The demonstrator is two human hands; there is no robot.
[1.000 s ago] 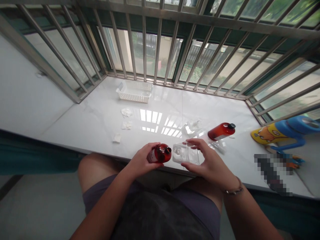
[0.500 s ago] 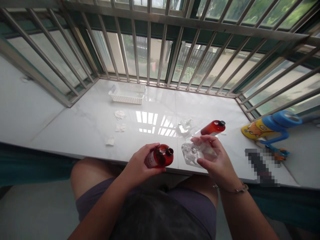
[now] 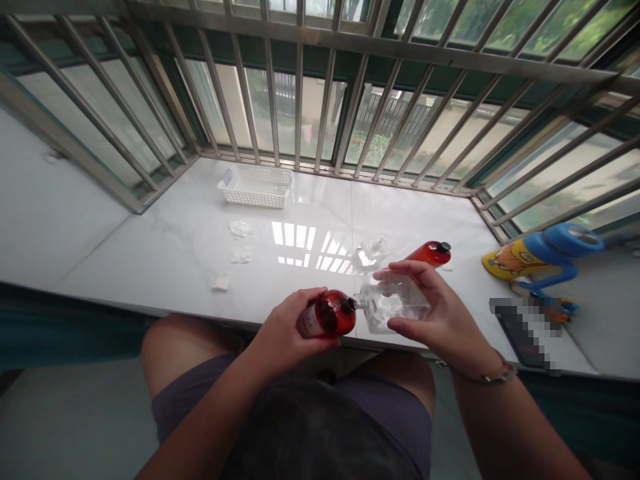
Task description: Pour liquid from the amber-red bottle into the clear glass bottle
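Observation:
My left hand is wrapped round a red bottle with a pale label, tilted with its dark neck toward the right. In my right hand is a clear square bottle, lying almost sideways between thumb and fingers. Its narrow neck points left and meets the red bottle's mouth; whether one sits inside the other is too small to tell. Behind my right hand a second red bottle with a black cap lies on the white counter.
A white basket stands at the back left, with crumpled white tissues before it. Clear plastic lies mid-counter. A blue-yellow flask and a dark, partly blurred object are at right. Metal bars line the back.
My right hand has turned the clear bottle so its neck faces left, against the red bottle's mouth. My left hand has shifted slightly right with the red bottle.

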